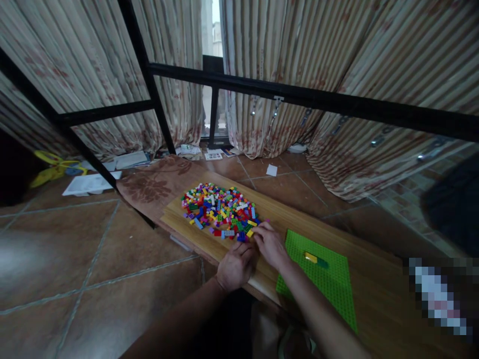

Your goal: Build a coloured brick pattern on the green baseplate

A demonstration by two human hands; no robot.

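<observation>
A large pile of small mixed-colour toy bricks [220, 209] lies spread on a wooden board. My left hand [236, 265] rests at the near edge of the pile beside blue bricks, its fingers curled down; what they hold, if anything, is hidden. Just to its right, my right hand [270, 243] reaches to the pile's right edge, thumb and fingers pinched near a yellow brick; I cannot make out what is between them. A green studded baseplate [333, 284] lies right of the pile, partly under my right forearm. On it sits a yellow brick [310, 257] with a darker green piece beside it.
The long wooden board [292, 212] lies over a brown patterned cloth [153, 182]. A black metal frame [247, 84] crosses ahead, with curtains behind. Papers, a white tray [90, 184] and a yellow object [52, 167] are on the tiled floor. Something pixelated is at far right.
</observation>
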